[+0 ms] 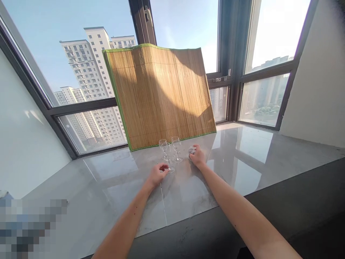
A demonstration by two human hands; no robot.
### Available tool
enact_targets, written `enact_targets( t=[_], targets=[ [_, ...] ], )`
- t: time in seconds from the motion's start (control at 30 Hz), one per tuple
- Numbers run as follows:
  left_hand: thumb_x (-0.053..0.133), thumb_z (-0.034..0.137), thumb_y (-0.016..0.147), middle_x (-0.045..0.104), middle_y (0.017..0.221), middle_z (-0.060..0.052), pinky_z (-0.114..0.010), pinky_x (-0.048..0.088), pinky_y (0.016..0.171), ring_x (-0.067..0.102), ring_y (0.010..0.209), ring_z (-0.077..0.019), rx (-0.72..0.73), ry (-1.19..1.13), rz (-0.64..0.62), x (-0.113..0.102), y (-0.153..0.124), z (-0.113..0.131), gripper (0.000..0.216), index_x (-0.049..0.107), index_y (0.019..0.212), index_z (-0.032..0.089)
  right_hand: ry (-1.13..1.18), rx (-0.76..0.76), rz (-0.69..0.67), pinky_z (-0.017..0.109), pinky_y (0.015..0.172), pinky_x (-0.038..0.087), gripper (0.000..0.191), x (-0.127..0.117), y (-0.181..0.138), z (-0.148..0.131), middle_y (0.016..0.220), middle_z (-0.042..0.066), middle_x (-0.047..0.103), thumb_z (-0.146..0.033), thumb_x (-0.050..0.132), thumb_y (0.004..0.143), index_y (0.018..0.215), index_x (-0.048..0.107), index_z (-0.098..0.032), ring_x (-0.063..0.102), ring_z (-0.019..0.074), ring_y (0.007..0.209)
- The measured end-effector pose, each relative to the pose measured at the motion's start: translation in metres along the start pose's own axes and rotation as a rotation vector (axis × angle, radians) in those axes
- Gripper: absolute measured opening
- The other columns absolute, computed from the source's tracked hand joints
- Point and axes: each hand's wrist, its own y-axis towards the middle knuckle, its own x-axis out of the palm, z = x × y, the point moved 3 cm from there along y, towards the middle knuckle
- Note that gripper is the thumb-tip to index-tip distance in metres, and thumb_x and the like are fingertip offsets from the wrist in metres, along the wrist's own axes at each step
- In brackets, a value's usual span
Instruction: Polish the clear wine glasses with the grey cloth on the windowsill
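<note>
Several small clear stemmed glasses (176, 144) stand upright close together on the grey, glossy stone-like ledge (113, 201). My left hand (157, 173) is at the foot of the nearest glass (170, 169), thumb and curled fingers closed at the left edge of its base. Part of that grip is hidden. To the right of the glasses, my right hand (198, 157) is closed on a small grey-white crumpled cloth (192, 149), held low at the ledge surface. The exact form of the cloth is hard to make out.
Behind the glasses a bamboo mat (164, 97) with green edging leans upright against the windows. Dark window frames (234, 54) surround the ledge, with tall buildings outside. White walls (312, 90) flank both sides. The ledge's front edge (188, 217) drops toward me. A blurred patch (29, 226) covers the lower left.
</note>
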Motion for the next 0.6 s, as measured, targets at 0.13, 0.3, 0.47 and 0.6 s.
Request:
enact_targets(
  t=[0.13, 0.3, 0.47, 0.6],
  targets=[
    [0.057, 0.034, 0.082, 0.068, 0.108, -0.007, -0.037, 0.047, 0.094, 0.061, 0.105, -0.0227, 0.135, 0.191, -0.041, 0.001, -0.004, 0.009, 0.022, 0.073, 0.088, 0.021, 0.005, 0.023, 0.004, 0.027, 0.067, 0.042, 0.058, 0.002, 0.003, 0.004, 0.093, 0.006, 0.065, -0.014, 0.055, 0.065, 0.122, 0.048, -0.02, 0.061, 0.0202, 0.078],
    [0.059, 0.042, 0.082, 0.049, 0.14, -0.008, -0.042, 0.033, 0.11, 0.044, 0.13, -0.0258, 0.178, 0.365, -0.16, 0.006, -0.011, 0.015, 0.045, 0.063, 0.124, 0.026, 0.02, 0.062, 0.009, 0.026, 0.066, 0.042, 0.056, 0.003, 0.006, 0.008, 0.091, 0.005, 0.066, -0.015, 0.055, 0.065, 0.12, 0.049, -0.02, 0.061, 0.0199, 0.076],
    [0.053, 0.048, 0.085, 0.054, 0.134, -0.008, -0.037, 0.036, 0.107, 0.047, 0.125, -0.0243, 0.208, 0.478, -0.209, 0.005, -0.013, 0.02, 0.05, 0.06, 0.128, 0.025, 0.028, 0.089, -0.004, 0.026, 0.064, 0.041, 0.054, 0.002, 0.006, 0.008, 0.086, 0.005, 0.066, -0.015, 0.056, 0.065, 0.119, 0.049, -0.02, 0.061, 0.0199, 0.073],
    [0.049, 0.049, 0.086, 0.062, 0.122, -0.008, -0.036, 0.04, 0.101, 0.052, 0.117, -0.0243, 0.179, 0.581, -0.138, -0.007, -0.011, 0.019, 0.045, 0.066, 0.12, 0.024, 0.036, 0.089, -0.008, 0.026, 0.063, 0.04, 0.053, 0.002, 0.007, 0.008, 0.087, 0.005, 0.066, -0.015, 0.057, 0.065, 0.117, 0.049, -0.02, 0.061, 0.0196, 0.074]
  ],
)
